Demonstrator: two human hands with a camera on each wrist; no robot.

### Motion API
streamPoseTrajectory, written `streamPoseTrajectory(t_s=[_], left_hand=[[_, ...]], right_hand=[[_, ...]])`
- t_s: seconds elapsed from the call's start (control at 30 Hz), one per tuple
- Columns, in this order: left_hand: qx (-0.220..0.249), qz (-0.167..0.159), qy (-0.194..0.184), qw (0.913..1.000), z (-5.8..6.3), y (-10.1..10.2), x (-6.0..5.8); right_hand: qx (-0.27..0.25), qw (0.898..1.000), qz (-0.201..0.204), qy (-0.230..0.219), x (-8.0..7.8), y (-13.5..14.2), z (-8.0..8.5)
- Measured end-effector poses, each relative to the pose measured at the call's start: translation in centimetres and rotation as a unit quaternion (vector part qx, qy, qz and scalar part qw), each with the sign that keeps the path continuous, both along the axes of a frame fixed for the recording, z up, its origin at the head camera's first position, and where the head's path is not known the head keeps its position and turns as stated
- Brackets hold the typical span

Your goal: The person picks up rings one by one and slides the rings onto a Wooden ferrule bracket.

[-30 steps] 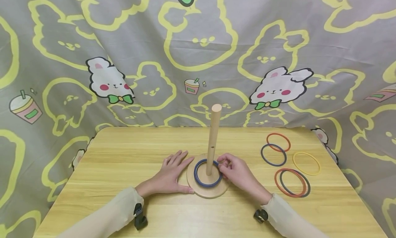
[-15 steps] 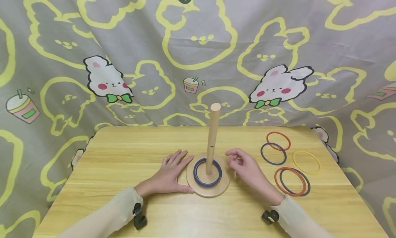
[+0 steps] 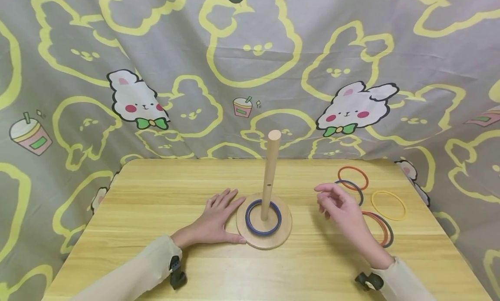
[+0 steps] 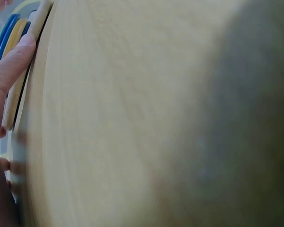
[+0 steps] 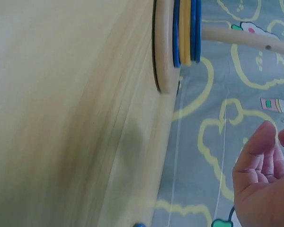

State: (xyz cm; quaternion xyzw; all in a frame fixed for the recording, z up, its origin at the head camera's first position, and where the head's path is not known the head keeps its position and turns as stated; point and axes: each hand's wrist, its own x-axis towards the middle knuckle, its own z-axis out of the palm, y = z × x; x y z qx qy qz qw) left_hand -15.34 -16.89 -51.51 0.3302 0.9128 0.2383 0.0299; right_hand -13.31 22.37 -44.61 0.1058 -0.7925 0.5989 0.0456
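Observation:
A wooden peg (image 3: 271, 175) stands upright on a round wooden base (image 3: 287, 225) mid-table. Around its foot lie stacked rings, a blue ring (image 3: 263, 234) on top. From the side, the right wrist view shows a yellow layer (image 5: 184, 33) between the upper blue rings (image 5: 196, 30) and a lower blue ring (image 5: 175, 35). My left hand (image 3: 212, 220) lies spread beside the base, its thumb (image 4: 19, 59) and index fingertip at the edge. Right of the base, my right hand (image 3: 345, 212) is raised over the table with loosely curled fingers, holding nothing.
Loose rings lie on the right side of the table: a red ring (image 3: 366, 180), a blue ring (image 3: 361, 192) overlapping it, a yellow ring (image 3: 384, 192), another red ring (image 3: 384, 232) and a dark ring (image 3: 392, 235). My right hand partly hides some. A patterned curtain (image 3: 187, 53) hangs behind.
My right hand has left the stacked rings and moved right to the loose rings, now covering part of them. My left hand and the peg stand have stayed put.

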Motion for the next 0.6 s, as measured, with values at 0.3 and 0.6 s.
streamPoseTrajectory(t_s=[0.3, 0.6], left_hand=[[0.018, -0.003, 0.013, 0.9997, -0.8, -0.3, -0.2], [0.024, -0.012, 0.018, 0.9995, -0.8, -0.3, -0.3]], right_hand=[[0.003, 0.999, -0.043, 0.011, 1.3, 3.3, -0.5], [0.011, 0.997, -0.072, 0.005, 2.3, 7.4, -1.3]])
